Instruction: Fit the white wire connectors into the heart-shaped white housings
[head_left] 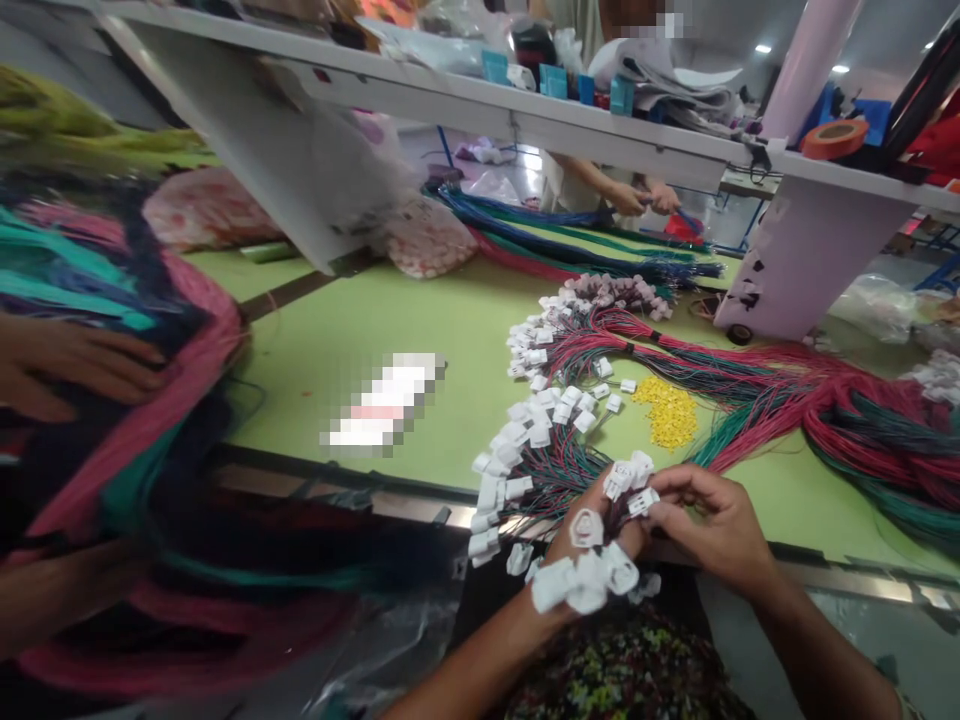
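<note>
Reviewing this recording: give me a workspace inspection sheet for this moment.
surface: green work table.
job's things: white plastic connectors on wires, more lying on the table; small yellow pieces heaped.
clutter: orange tape roll, blue cards on white shelf.
hands: left hand holds connectors; right hand touches them.
cables: red-green wire bundles; blue-green wire bundle beyond.
surroundings: co-worker's hands past the shelf; another person's hand on coloured wires.

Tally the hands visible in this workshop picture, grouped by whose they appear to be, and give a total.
Wearer's own, left hand and right hand, at the white connectors: 2
Person across the table, hands and: 2
Person at the left edge, hand on the coloured wire bundle; the arm below shows no clear hand: 1
Total: 5
</note>
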